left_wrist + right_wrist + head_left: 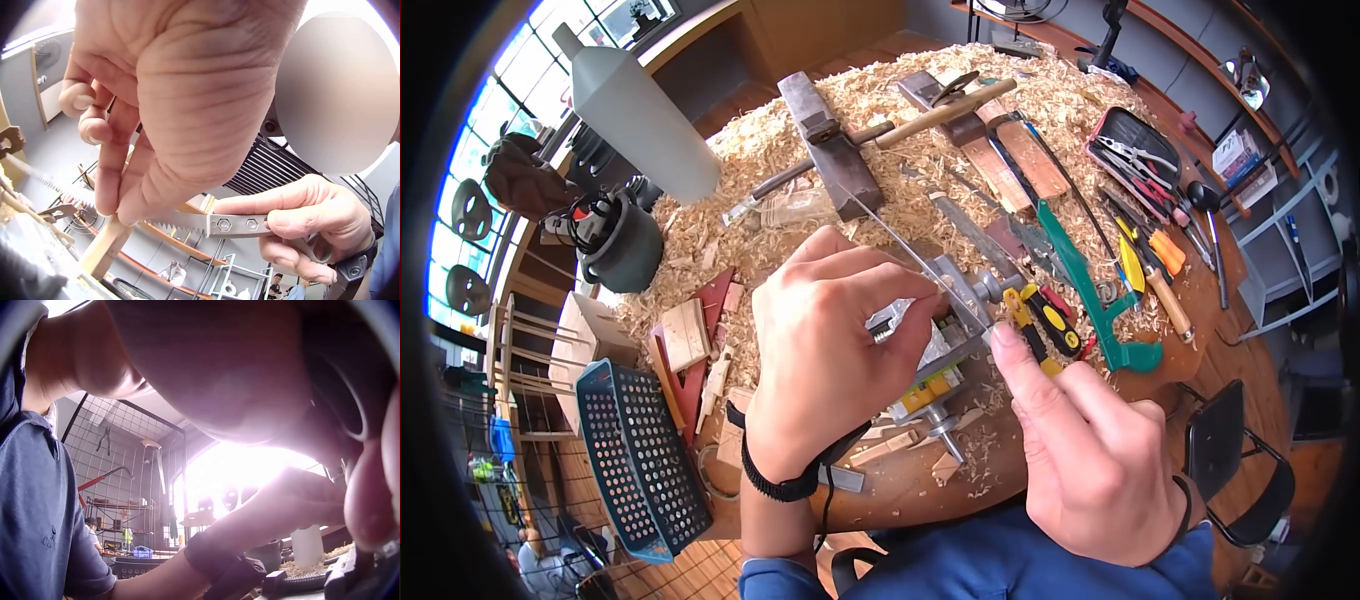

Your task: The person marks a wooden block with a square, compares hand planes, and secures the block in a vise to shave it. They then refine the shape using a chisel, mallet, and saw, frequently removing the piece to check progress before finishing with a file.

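My right hand (1100,460) grips the grey handle (240,225) of a folding saw, its thumb along the top. The toothed saw blade (178,220) runs away from the handle, under my left hand (830,340), across the vise (965,300). My left thumb and a fingertip pinch the upper end of a light wood strip (103,253), right at the blade. The other left fingers are bent above it. In the head view my left hand hides most of the strip.
Wood shavings (750,150) cover the table around two wooden planes (830,150). To the right lie a green-handled saw (1090,290), screwdrivers and a plier case (1135,145). A perforated basket (635,450) sits at the left edge; a translucent bottle (640,115) stands behind.
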`<state>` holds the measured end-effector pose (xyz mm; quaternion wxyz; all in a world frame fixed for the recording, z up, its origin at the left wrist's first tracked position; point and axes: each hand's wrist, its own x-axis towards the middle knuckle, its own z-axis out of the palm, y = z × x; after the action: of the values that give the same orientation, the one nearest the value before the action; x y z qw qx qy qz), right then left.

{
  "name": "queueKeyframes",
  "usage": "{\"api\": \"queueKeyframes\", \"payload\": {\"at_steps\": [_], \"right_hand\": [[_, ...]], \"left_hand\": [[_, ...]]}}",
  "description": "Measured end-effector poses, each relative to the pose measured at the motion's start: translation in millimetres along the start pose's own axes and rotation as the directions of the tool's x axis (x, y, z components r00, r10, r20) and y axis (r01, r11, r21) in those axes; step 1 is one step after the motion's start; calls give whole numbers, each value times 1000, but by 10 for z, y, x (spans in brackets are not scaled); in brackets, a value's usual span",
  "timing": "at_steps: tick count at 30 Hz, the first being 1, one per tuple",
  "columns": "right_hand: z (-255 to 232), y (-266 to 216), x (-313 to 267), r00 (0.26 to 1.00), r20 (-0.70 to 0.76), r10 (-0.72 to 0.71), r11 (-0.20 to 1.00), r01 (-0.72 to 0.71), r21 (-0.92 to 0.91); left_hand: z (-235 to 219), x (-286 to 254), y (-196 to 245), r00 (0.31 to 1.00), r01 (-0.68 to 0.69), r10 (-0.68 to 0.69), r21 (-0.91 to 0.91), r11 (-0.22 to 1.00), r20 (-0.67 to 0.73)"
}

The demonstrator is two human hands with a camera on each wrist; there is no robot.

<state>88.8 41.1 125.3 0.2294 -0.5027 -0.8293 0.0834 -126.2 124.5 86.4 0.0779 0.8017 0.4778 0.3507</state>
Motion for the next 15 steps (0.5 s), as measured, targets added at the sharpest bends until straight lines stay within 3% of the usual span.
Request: {"api": "queueKeyframes", "payload": {"at_steps": [15], "right_hand": [[57,32,-5,998,68,14,999,-17,42]], "left_hand": [[38,0,-95,1000,-1,1,-91,996,-3]]}}
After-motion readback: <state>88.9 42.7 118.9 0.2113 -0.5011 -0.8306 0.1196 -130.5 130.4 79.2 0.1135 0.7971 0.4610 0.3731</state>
